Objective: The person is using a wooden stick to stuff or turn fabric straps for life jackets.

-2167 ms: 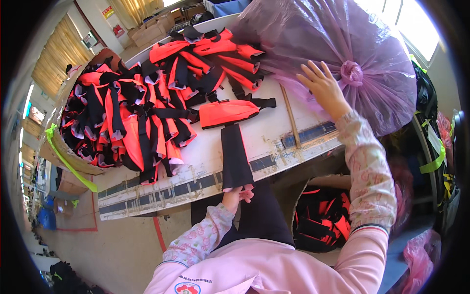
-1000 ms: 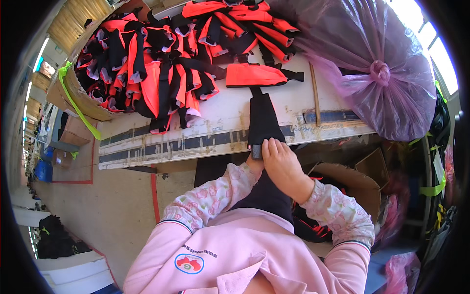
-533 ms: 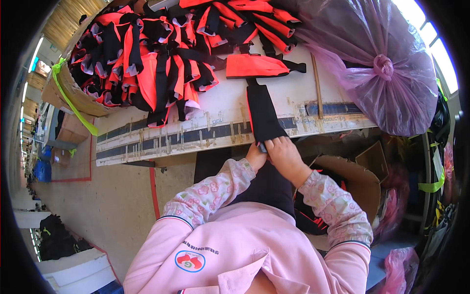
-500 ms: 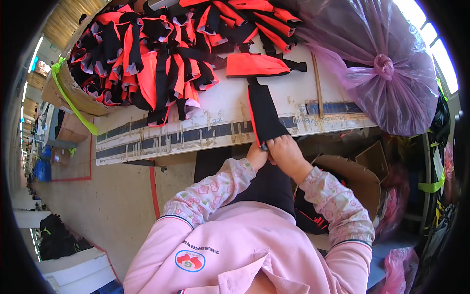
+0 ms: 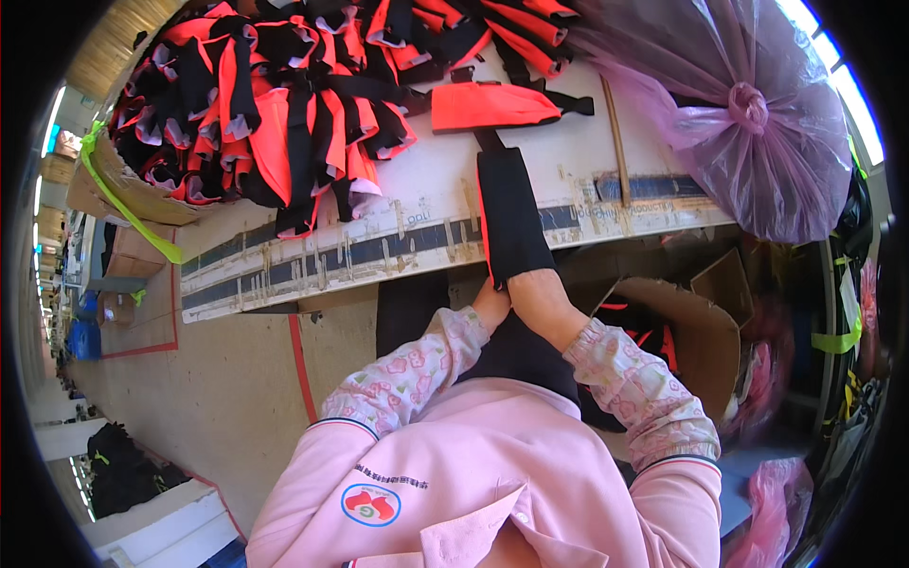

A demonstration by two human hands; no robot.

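A black fabric band (image 5: 514,213) with an orange left edge and a narrow strap at its far end hangs over the front edge of the table. At its near end, my right hand (image 5: 540,292) reaches into the band's opening, and the fabric covers its fingers. My left hand (image 5: 490,305) grips the band's lower left corner, fingers partly behind the cloth. Just beyond the band, an orange and black piece (image 5: 494,106) with a black strap lies flat on the table.
A large heap of orange and black pieces (image 5: 275,133) covers the table's left and back. A knotted purple plastic bag (image 5: 748,109) stands at the right, beside a thin wooden stick (image 5: 615,142). Below the table's right side is an open cardboard box (image 5: 705,346).
My right hand has gone from pinching the band's near end to inside its opening, fingers now covered. The band's near end has opened out and lies straighter.
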